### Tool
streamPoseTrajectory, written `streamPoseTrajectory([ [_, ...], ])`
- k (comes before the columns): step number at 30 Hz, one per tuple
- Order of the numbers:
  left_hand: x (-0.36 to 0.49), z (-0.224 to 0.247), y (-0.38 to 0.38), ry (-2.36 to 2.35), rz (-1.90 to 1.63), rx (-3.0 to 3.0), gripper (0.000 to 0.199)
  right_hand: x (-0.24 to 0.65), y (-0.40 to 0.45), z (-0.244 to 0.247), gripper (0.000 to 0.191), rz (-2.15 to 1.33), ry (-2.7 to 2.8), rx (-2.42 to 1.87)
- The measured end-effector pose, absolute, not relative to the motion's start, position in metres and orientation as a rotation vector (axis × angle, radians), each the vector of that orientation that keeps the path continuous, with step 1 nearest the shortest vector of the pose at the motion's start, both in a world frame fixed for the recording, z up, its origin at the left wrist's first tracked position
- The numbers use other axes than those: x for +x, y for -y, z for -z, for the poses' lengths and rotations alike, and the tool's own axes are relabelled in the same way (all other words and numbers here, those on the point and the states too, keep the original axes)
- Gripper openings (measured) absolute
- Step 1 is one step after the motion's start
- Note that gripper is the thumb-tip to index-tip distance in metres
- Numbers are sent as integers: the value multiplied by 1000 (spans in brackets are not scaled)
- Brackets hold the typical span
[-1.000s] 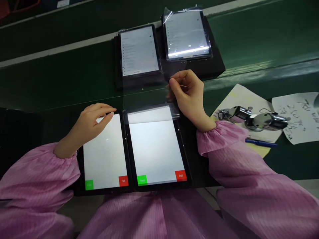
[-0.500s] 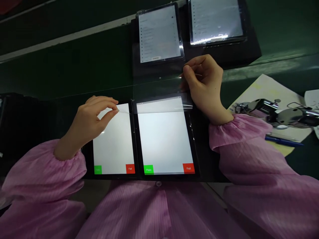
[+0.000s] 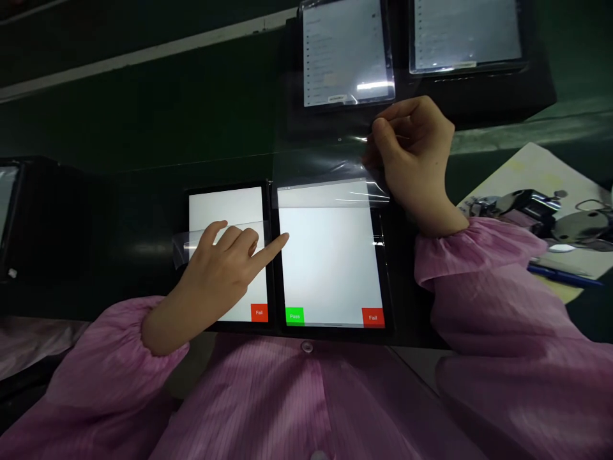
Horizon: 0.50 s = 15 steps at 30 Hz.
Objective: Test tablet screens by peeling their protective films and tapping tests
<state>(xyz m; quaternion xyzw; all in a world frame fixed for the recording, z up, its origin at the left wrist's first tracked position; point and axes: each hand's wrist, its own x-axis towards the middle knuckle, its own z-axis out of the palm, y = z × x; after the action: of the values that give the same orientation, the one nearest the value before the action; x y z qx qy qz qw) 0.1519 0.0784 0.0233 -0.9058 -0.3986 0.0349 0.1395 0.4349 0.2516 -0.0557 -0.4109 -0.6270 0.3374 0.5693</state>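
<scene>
Pinched clear film (image 3: 325, 163) in right hand (image 3: 419, 163), across far end of right tablet (image 3: 330, 262) on bench (image 3: 215, 102). Held left hand (image 3: 223, 275) half open, nothing visibly gripped, over left tablet (image 3: 239, 207). Likely risked crooked film from unheld left edge, stray tap from outstretched finger (image 3: 274, 249).

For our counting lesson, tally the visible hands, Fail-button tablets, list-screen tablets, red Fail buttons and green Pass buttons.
Hands: 2
Fail-button tablets: 2
List-screen tablets: 2
Red Fail buttons: 2
Green Pass buttons: 1
Total: 9
</scene>
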Motion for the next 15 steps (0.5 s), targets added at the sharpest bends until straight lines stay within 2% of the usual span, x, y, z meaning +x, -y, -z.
streamPoseTrajectory([
  [7,167,-16,-53,1209,-140,-2642,72,434,-250,47,26,-864,1465,-1029],
  [15,159,-39,21,1166,79,-3121,41,433,-249,45,25,-958,1421,-1126],
])
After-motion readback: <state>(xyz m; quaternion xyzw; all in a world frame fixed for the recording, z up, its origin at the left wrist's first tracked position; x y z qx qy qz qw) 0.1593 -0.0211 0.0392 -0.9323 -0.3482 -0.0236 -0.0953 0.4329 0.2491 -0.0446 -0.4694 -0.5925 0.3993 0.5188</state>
